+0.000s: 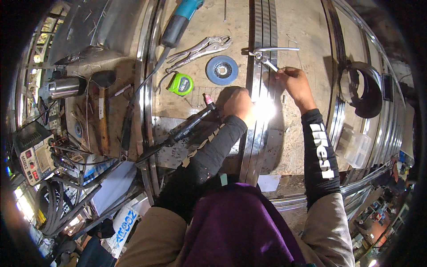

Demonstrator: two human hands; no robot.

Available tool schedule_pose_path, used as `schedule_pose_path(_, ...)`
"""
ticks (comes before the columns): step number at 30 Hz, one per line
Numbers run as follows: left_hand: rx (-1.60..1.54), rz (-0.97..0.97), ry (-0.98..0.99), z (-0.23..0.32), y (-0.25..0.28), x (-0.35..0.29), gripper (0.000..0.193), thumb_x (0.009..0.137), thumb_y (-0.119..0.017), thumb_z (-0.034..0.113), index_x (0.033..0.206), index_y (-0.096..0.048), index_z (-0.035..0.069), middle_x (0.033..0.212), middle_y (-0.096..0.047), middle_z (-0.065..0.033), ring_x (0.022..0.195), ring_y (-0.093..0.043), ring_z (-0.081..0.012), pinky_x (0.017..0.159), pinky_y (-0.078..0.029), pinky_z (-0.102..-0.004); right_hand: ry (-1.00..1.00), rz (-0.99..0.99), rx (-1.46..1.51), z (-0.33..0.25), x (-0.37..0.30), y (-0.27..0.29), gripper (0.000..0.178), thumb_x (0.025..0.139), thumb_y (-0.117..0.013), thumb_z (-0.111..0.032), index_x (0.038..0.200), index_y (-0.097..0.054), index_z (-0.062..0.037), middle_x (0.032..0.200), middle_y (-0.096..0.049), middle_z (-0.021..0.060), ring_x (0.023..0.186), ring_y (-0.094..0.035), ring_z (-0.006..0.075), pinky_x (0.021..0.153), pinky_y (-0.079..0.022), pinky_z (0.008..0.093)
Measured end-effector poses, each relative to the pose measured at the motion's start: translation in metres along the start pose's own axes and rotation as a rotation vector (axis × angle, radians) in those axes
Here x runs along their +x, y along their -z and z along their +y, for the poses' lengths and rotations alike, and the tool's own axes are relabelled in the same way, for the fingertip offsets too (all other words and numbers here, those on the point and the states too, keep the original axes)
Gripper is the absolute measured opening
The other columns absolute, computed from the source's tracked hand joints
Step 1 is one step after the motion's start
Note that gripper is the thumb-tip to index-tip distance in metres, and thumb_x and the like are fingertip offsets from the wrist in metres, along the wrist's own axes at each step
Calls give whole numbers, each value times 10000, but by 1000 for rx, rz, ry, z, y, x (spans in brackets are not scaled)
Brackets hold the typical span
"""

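Several shiny square steel tubes lie side by side, running away from me. My left hand is curled against their left edge; its fingertips are hidden, so what it grips cannot be made out. Beside it lies a black welding torch with a pink nozzle. My right hand is closed on the near end of a short silver bar, right of the tubes. The bar's other end meets a small metal clamp across the tubes, near a thin horizontal rod.
Left of the tubes are a blue flap disc, a green tape measure, locking pliers and an angle grinder. A hammer and a welding machine are farther left. A welding helmet sits at the right.
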State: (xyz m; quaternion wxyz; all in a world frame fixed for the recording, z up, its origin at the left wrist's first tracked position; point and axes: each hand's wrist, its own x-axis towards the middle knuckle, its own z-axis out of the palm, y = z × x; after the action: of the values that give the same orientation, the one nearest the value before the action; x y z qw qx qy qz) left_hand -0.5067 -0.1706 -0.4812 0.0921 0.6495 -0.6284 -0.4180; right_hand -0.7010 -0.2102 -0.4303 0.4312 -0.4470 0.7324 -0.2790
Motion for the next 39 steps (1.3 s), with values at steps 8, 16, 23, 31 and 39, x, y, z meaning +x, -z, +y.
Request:
schedule_pose_path(8,16,42,41,4,2,-3,472,815,-877,363,1100,-752,8,1089,-770,-232,1046,-743,-427,897,-579,-521,-135,-8,127,0,-6,-18,248,1000,-667,-162,958,-758,65,786,-723,80,657,-631,164,636,-507,336)
schedule_pose_path(16,4,-124,86,13,17,-6,509,854,-819,326,1234,-704,7,1258,-720,-213,1186,-701,-399,996,-563,-496,-223,-25,321,-15,-11,-47,259,1036,-618,-130,934,-713,88,758,-712,142,618,-711,229,531,-571,392)
schedule_pose_path(23,-221,-28,61,-19,-9,10,515,820,-821,259,1248,-707,-3,1228,-747,-237,1175,-717,-408,973,-580,-471,-304,53,382,-43,-8,-87,223,953,-565,-35,942,-705,138,804,-719,212,619,-724,310,537,-609,445)
schedule_pose_path(31,-360,1,150,-26,-6,14,162,813,-794,121,969,-836,113,1003,-808,-176,1001,-774,-375,859,-598,-465,-303,79,713,-33,-16,-108,218,1007,-526,-1,995,-711,112,856,-753,176,695,-754,260,534,-580,346)
schedule_pose_path(39,-421,67,55,-27,-22,2,309,776,-889,48,987,-686,-51,943,-784,-137,879,-760,-224,770,-590,-370,-174,133,311,10,-30,-80,244,1041,-622,-136,963,-744,61,741,-728,144,677,-719,200,603,-558,362)
